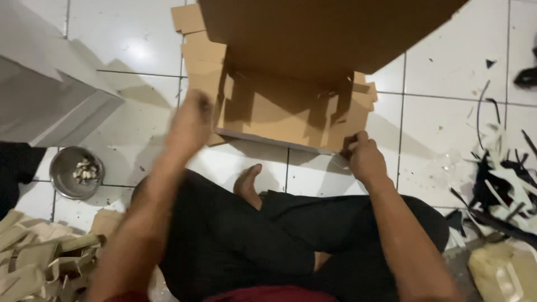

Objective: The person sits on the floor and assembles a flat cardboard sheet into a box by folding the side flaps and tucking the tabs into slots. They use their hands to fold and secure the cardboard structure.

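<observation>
The half-folded cardboard box (291,112) lay on the tiled floor (436,72) before the seated person. The right hand (364,159) pinched its near corner, fingers together; the left hand (190,120) was blurred at the other corner, grip unclear. Folding seemed underway; next called for squaring the side flaps

The box (285,112) is sitting on the floor (128,50) straight ahead, its raised lid (330,28) hanging over it and closing off the way in from above. The crossed legs (251,240) and a foot (249,184) are filling the near ground. A metal bowl (75,172) and cardboard strips (39,251) are crowding the left; black and white scraps (503,184) are littering the right. Bare tiles are lying open at upper left and between the box and the scraps.
</observation>
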